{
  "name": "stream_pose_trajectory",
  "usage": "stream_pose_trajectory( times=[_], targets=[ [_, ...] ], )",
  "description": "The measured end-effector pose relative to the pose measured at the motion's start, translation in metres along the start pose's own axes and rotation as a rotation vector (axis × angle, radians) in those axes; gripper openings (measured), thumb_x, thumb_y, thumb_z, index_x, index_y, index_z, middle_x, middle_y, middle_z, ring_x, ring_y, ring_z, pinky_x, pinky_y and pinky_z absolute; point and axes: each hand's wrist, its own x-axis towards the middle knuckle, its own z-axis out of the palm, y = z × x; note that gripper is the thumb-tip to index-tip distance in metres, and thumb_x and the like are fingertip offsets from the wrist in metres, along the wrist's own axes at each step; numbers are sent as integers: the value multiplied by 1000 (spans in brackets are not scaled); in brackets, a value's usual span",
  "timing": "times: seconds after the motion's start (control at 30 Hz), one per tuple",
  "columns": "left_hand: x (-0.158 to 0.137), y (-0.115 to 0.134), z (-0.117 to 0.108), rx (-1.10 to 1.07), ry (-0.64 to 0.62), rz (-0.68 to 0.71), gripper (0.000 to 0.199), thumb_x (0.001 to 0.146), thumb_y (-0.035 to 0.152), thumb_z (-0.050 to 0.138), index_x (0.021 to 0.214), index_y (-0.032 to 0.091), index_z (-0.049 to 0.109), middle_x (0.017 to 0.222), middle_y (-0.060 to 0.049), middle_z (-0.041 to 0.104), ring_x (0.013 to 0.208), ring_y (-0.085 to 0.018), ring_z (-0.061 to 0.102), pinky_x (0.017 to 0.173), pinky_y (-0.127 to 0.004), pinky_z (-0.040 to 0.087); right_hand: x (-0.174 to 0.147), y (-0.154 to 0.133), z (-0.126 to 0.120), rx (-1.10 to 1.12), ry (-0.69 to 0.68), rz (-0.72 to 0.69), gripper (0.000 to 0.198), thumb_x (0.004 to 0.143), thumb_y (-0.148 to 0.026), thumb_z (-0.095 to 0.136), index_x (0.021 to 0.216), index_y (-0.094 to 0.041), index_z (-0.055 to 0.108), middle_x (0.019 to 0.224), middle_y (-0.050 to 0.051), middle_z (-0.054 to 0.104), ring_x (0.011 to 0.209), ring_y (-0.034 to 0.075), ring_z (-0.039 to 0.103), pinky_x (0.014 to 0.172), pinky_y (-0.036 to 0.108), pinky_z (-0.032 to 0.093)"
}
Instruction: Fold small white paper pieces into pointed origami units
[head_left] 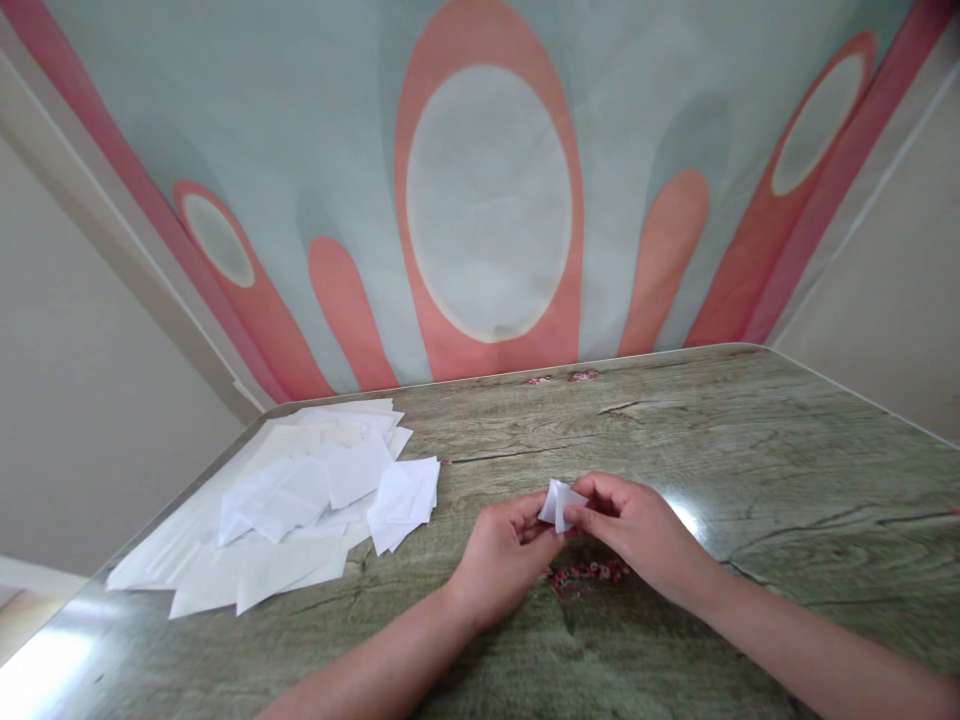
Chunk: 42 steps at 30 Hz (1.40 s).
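Note:
A small folded piece of white paper (561,503) is held between my two hands, above the front middle of the table. My left hand (508,545) pinches it from the left with closed fingers. From the other side, my right hand (634,525) grips it between thumb and fingers. Two flaps of the paper stand apart in a V at the top. The fingers hide its lower part. Left of my hands lies a small stack of square white papers (405,503).
A spread-out heap of white paper sheets (292,580) covers the table's left side, with smaller pieces on top. The wood-grain table (750,450) has a pale rim. Behind it hangs a grey-blue backdrop (487,200) with coral shapes.

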Motion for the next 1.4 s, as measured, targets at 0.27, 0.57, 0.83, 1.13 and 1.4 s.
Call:
stream_pose_trajectory(
  times=[0.27, 0.57, 0.83, 1.13, 1.4],
  targets=[
    [-1, 0, 1, -152, -18, -65, 37, 74, 29, 72, 108, 15, 65, 99, -7, 70, 89, -20, 65, 78, -27, 48, 2, 1, 0, 27, 6, 31, 15, 79, -33, 59, 73, -20, 61, 63, -3, 59, 61, 14, 51, 56, 24, 36],
    [4, -12, 3, -60, 155, -60, 29, 80, 38, 64, 90, 11, 69, 83, -7, 71, 77, -20, 65, 70, -26, 49, 0, 0, 1, 30, -40, -30, 23, 85, -37, 54, 75, -19, 64, 70, -1, 66, 68, 15, 57, 62, 25, 41],
    [6, -12, 5, -88, 167, -91, 30, 79, 40, 64, 85, 12, 70, 79, -5, 71, 72, -18, 65, 68, -25, 50, 2, 7, 3, 68, -9, -23, 23, 85, -41, 56, 80, -19, 60, 74, 0, 66, 69, 16, 60, 64, 26, 43],
    [7, -13, 4, -150, 143, -131, 32, 74, 42, 69, 88, 13, 69, 81, -4, 71, 76, -19, 67, 71, -28, 53, 4, 11, 3, 83, 56, -83, 20, 84, -39, 58, 80, -20, 60, 79, 0, 62, 73, 15, 59, 66, 26, 46],
    [4, -7, 6, -53, 77, -189, 25, 77, 34, 64, 88, 12, 69, 79, -5, 72, 71, -19, 68, 59, -23, 48, 3, 8, 4, 151, 32, -12, 20, 81, -36, 61, 94, -20, 61, 80, -1, 63, 70, 14, 58, 65, 26, 46]
  ],
)
